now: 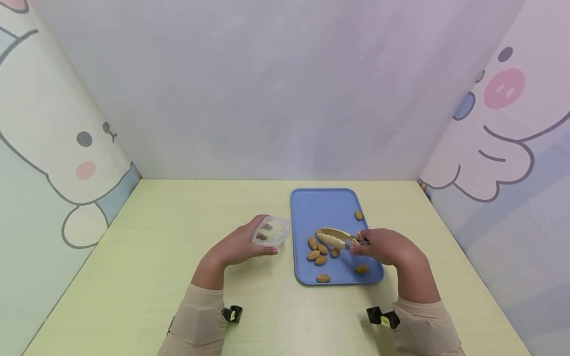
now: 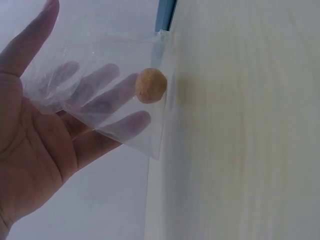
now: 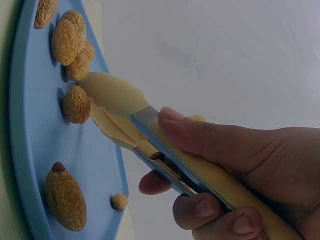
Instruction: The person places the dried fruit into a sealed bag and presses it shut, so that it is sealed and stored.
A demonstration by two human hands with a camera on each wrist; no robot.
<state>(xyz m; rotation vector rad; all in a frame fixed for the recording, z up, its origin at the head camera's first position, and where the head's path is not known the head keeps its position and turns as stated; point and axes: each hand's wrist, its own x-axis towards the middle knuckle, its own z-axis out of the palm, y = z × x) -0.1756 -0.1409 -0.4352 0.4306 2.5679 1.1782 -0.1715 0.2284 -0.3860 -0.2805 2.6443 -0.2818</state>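
from where i stand, the brown pieces (image 1: pixel 320 260) are oval, wrinkled and nut-like, one with a small nub at its tip; most sit low on the blue tray (image 1: pixel 320 207), right of centre in the head view, with one near its right edge. another round piece (image 2: pixel 151 85) shows through the clear plastic bag (image 1: pixel 279 232), near centre in the left wrist view. the yellow patches on the black wrist mounts (image 1: pixel 232 313) are too small to read. the left hand (image 1: pixel 242 244) has its thumb well apart from its straight fingers, which show through the bag it carries. the right hand (image 1: pixel 392 245) reaches over the tray's right edge, thumb above and fingers curled below, firmly gripping cream tongs (image 1: pixel 331 241). their jaws are slightly parted beside the cluster; i can't tell whether they pinch a piece.
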